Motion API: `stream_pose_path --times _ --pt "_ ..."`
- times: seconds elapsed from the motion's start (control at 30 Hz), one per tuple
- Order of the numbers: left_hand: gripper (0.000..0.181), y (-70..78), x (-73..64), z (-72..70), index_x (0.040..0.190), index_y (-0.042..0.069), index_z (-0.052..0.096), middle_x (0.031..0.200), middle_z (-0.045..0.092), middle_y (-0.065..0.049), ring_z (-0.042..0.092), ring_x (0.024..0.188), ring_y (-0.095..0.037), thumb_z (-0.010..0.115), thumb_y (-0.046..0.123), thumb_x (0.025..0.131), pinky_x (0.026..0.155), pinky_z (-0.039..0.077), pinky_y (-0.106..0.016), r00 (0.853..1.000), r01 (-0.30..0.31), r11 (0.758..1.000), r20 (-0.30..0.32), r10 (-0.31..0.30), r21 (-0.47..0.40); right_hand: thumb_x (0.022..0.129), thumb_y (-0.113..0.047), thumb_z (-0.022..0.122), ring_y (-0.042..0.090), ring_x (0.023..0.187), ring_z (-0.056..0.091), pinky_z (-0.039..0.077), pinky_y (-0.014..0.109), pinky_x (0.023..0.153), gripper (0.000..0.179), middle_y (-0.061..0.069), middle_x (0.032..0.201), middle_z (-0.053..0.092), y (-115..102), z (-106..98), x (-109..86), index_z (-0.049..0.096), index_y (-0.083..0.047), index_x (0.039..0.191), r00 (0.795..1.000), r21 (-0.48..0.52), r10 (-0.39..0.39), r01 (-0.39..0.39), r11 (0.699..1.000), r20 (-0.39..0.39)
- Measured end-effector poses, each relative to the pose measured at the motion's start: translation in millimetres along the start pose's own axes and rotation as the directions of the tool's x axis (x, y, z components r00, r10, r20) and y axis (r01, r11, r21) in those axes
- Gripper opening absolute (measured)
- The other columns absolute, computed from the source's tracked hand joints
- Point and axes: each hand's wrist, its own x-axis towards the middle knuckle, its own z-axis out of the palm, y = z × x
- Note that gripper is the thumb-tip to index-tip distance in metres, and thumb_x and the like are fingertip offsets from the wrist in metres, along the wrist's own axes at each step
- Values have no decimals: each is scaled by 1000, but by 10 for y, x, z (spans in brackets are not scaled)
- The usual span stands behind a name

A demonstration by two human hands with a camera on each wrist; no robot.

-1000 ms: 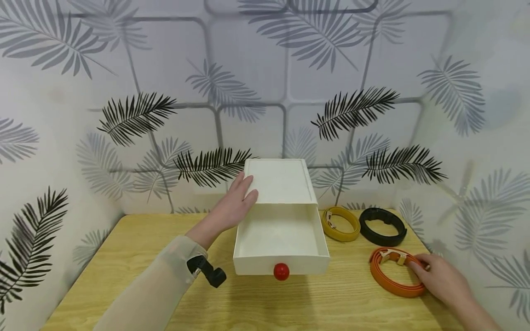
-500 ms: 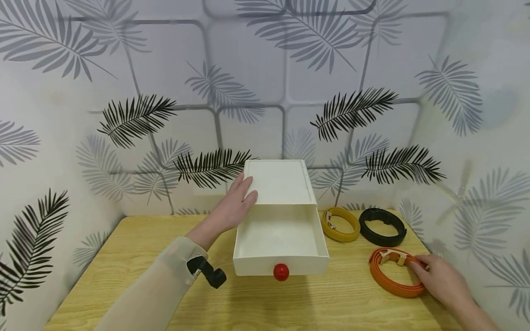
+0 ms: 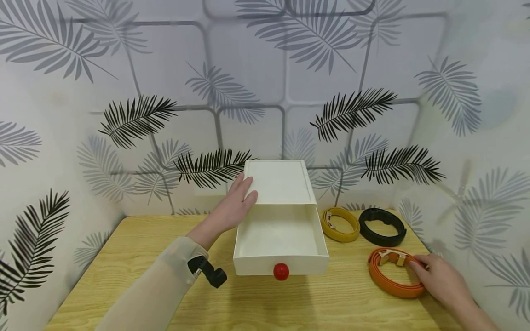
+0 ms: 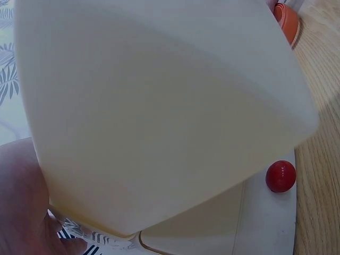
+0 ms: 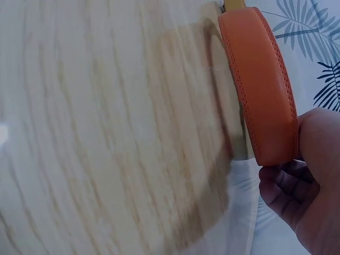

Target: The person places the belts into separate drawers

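By table's [image 3: 348, 303] right edge: right hand [image 3: 446, 279] pinching orange belt [image 3: 395, 288]; left hand [image 3: 233, 207] loose on box [image 3: 279, 181]. Drawer [image 3: 254, 265] out, unfilled.

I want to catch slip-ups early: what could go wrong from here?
The right hand pinches the coiled orange belt at one side only, so the coil might sag or spring open if lifted. The white drawer stands pulled out of its casing, so a bump on its red knob could push it inward, and the casing might shift if the left hand came off its left edge.
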Motion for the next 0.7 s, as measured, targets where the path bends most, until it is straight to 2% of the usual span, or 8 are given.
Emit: stream_pose_path --times 0.1,0.17,0.33,0.5,0.7 --pt "71 -2 2 7 177 4 17 185 -6 -12 -1 170 -32 33 42 119 135 13 -57 1000 1 1000 -1 -1 -1 107 -20 70 52 106 70 55 70 90 32 28 109 76 -25 -20 -7 79 8 119 1000 16 -9 9 1000 -13" --pt "71 1 0 9 177 4 17 185 -5 -13 -1 170 -32 33 42 119 135 13 -57 1000 1 1000 -1 -1 -4 108 -21 69 43 97 72 57 65 85 32 22 105 77 -52 -42 -8 79 7 120 1000 20 -13 13 1000 -18" --pt "70 -3 -2 10 177 4 17 185 -5 -13 -2 170 -32 33 42 119 135 13 -57 1000 -2 1000 -5 2 -8 109 -25 68 23 81 60 52 49 72 35 9 94 75 -159 -127 -5 79 6 123 1000 33 -18 18 999 -21" --pt "71 -8 0 9 177 4 17 185 -6 -12 -3 170 -32 33 42 119 135 12 -57 1000 -2 1000 -7 2 -7 109 -26 69 24 84 62 52 50 73 38 12 100 77 -303 -208 10 78 7 125 999 38 -28 30 999 -45" --pt "71 -10 9 14 177 5 18 185 -6 -11 -3 170 -30 32 43 119 135 11 -56 1000 5 1000 -7 -5 -8 110 -26 68 22 80 57 47 43 68 32 3 88 67 -505 -287 23 81 1 121 997 59 -59 62 996 -50"
